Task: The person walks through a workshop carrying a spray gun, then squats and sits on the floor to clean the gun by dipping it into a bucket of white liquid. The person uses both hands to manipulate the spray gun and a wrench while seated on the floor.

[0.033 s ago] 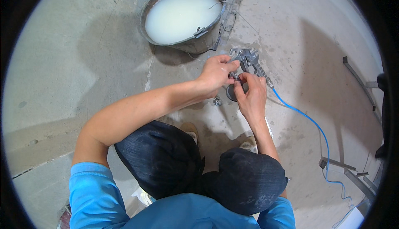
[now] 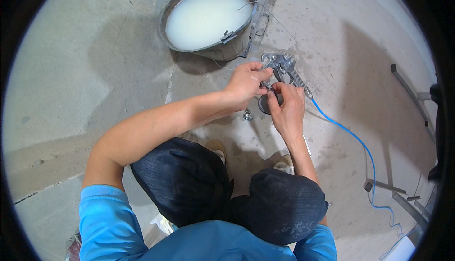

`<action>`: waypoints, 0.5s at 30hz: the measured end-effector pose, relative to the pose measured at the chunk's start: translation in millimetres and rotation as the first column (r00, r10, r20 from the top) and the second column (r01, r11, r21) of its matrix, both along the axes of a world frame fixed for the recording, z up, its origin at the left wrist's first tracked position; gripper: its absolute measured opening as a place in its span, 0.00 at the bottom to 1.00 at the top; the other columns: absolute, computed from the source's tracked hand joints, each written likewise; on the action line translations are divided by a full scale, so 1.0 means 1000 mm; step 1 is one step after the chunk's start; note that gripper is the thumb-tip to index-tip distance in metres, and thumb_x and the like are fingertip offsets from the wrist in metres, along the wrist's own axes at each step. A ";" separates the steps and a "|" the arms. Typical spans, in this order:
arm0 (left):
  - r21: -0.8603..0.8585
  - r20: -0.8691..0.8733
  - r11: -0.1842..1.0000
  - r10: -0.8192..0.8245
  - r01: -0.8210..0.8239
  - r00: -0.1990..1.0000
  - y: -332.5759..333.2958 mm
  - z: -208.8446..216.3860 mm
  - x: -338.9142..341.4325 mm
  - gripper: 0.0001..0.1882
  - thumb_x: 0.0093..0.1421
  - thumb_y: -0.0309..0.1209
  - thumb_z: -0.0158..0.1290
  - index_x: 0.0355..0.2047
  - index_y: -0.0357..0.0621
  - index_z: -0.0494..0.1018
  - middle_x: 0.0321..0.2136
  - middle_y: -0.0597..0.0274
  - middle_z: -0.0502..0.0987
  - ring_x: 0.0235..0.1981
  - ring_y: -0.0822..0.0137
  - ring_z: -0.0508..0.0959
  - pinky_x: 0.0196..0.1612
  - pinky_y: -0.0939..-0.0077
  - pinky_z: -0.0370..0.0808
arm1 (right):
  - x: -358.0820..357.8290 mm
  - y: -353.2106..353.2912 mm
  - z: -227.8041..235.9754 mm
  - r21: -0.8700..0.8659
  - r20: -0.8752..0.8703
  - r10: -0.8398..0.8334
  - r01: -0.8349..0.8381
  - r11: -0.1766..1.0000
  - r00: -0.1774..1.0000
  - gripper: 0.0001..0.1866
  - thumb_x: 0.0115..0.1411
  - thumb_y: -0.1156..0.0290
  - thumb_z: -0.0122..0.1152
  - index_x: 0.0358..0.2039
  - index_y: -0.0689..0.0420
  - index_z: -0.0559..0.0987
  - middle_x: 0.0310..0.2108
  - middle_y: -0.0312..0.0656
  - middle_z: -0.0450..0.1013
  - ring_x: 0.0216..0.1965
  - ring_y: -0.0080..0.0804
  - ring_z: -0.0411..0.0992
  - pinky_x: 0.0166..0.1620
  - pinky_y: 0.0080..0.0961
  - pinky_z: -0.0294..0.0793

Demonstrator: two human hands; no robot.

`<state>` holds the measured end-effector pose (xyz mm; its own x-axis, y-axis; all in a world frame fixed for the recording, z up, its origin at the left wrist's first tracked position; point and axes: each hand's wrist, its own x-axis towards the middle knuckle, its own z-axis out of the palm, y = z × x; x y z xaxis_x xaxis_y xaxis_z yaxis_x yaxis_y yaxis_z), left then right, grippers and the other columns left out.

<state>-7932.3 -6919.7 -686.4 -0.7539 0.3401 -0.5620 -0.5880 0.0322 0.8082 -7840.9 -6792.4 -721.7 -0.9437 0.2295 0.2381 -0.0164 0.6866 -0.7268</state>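
Observation:
A grey metal spray gun (image 2: 287, 67) is just beyond my hands, with a blue air hose (image 2: 345, 128) joined to its handle end. My left hand (image 2: 246, 84) is closed at the gun's near left side, its thumb and fingers pinching there. Close beside it, my right hand (image 2: 288, 110) is closed, its fingertips on a small metal fitting (image 2: 270, 89) below the gun. A dark round piece (image 2: 264, 105) shows partly behind the right fingers. On the floor under my hands sits a small shiny metal ring-shaped part (image 2: 248, 115). My fingers hide most of the contact.
A dark bucket (image 2: 227, 47) full of cloudy whitish liquid stands ahead, slightly left, with a thin wire over its rim. Metal bars (image 2: 408, 90) lie at the right, and an angled metal frame piece (image 2: 388, 186) is at the lower right near the hose. My bent knees are close below.

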 end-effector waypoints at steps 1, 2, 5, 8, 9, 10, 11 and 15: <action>0.002 0.011 0.999 0.032 -0.032 0.999 0.000 -0.003 -0.001 0.13 0.66 0.33 0.57 0.46 0.39 0.73 0.42 0.63 0.76 0.42 0.71 0.76 0.43 0.71 0.78 | 0.000 0.001 0.000 0.032 -0.006 -0.001 0.001 0.999 1.000 0.11 0.56 0.69 0.66 0.38 0.60 0.82 0.33 0.45 0.76 0.40 0.46 0.68 0.46 0.41 0.67; 0.017 0.004 1.000 0.021 -0.021 1.000 0.000 -0.005 -0.001 0.12 0.66 0.33 0.57 0.45 0.39 0.73 0.41 0.63 0.76 0.42 0.71 0.76 0.43 0.71 0.78 | -0.001 0.001 0.000 0.065 -0.026 -0.005 0.007 0.998 1.000 0.11 0.57 0.69 0.66 0.38 0.60 0.82 0.34 0.45 0.76 0.40 0.46 0.68 0.46 0.41 0.67; 0.017 0.002 1.000 0.015 -0.015 1.000 0.001 -0.006 -0.001 0.10 0.66 0.33 0.57 0.43 0.41 0.74 0.40 0.65 0.77 0.41 0.71 0.76 0.43 0.71 0.78 | -0.002 0.002 -0.001 0.081 -0.044 0.004 0.000 0.997 0.999 0.12 0.57 0.68 0.67 0.38 0.61 0.83 0.34 0.45 0.76 0.40 0.47 0.69 0.47 0.40 0.67; -0.003 0.010 1.000 0.026 -0.026 1.000 0.001 -0.003 -0.001 0.09 0.66 0.34 0.58 0.43 0.44 0.74 0.37 0.67 0.77 0.40 0.73 0.75 0.42 0.72 0.76 | -0.004 0.000 -0.004 0.047 -0.063 -0.015 0.018 0.999 0.998 0.10 0.56 0.69 0.68 0.35 0.61 0.83 0.34 0.45 0.76 0.40 0.47 0.68 0.47 0.40 0.67; -0.030 0.009 0.999 0.030 -0.029 1.000 0.001 -0.001 -0.001 0.09 0.66 0.34 0.58 0.42 0.45 0.75 0.36 0.68 0.77 0.40 0.73 0.75 0.42 0.72 0.76 | -0.005 -0.001 -0.005 0.057 -0.075 -0.003 0.008 0.998 0.997 0.09 0.55 0.70 0.68 0.34 0.61 0.82 0.34 0.45 0.75 0.40 0.47 0.68 0.47 0.40 0.67; -0.056 0.012 0.998 0.023 -0.023 1.000 0.001 0.000 -0.002 0.08 0.66 0.34 0.58 0.42 0.46 0.75 0.36 0.68 0.77 0.39 0.74 0.75 0.41 0.73 0.75 | -0.006 -0.002 -0.006 0.064 -0.078 -0.001 0.006 0.998 0.997 0.09 0.55 0.70 0.69 0.33 0.61 0.82 0.33 0.45 0.75 0.40 0.47 0.68 0.46 0.41 0.67; -0.078 0.005 0.997 0.018 -0.017 1.000 0.001 0.001 -0.002 0.08 0.66 0.34 0.58 0.42 0.46 0.75 0.36 0.69 0.77 0.39 0.74 0.74 0.41 0.73 0.75 | -0.007 -0.003 -0.007 0.076 -0.087 0.009 -0.002 0.997 0.996 0.09 0.54 0.70 0.69 0.32 0.61 0.81 0.33 0.45 0.74 0.40 0.47 0.68 0.46 0.41 0.67; -0.111 0.004 0.994 0.016 -0.016 1.000 0.000 0.002 -0.004 0.08 0.66 0.35 0.58 0.41 0.47 0.75 0.35 0.69 0.77 0.37 0.75 0.74 0.40 0.74 0.74 | -0.008 -0.006 -0.008 0.143 -0.099 0.018 -0.004 0.990 0.995 0.08 0.54 0.71 0.69 0.31 0.60 0.79 0.33 0.45 0.73 0.40 0.47 0.67 0.45 0.41 0.66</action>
